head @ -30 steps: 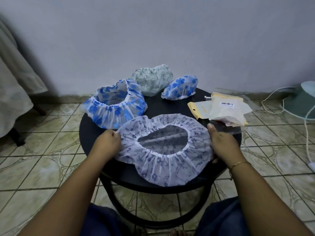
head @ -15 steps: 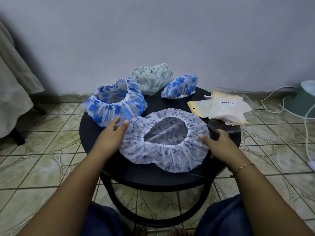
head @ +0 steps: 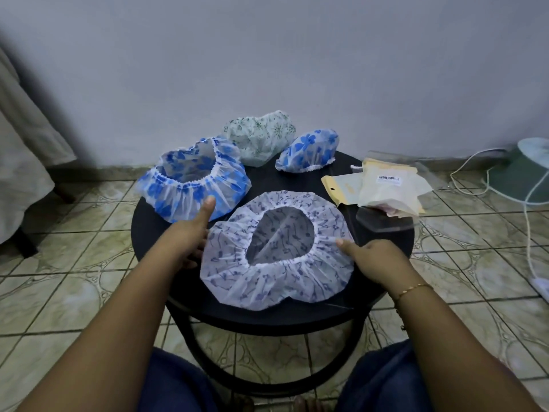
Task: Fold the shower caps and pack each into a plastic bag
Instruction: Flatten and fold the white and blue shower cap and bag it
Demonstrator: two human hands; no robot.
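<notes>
A white shower cap (head: 267, 288) with small dark-blue sprigs lies opening-up on the near half of the round black table (head: 148, 224). My left hand (head: 190, 237) rests against its left edge, fingers straight and thumb stretched out. My right hand (head: 375, 258) pinches its right edge, thumb on top of the frill. Behind lie a blue-flowered cap (head: 193, 185) with its opening up, a green-patterned cap (head: 261, 135) and a smaller blue-flowered cap (head: 309, 150). Yellow-topped plastic bags (head: 392, 188) are piled at the table's right, with a clear bag (head: 383, 223) in front.
The table stands on a tiled floor against a grey wall. A pale green fan base (head: 531, 173) and white cables (head: 469, 162) sit on the floor at right. Light cloth (head: 20, 162) hangs at far left. My knees are below the table's near edge.
The white cap has slid away from the near edge and drawn in narrower. My left hand let go of its edge and opened; my right hand moved inward along the right edge.
</notes>
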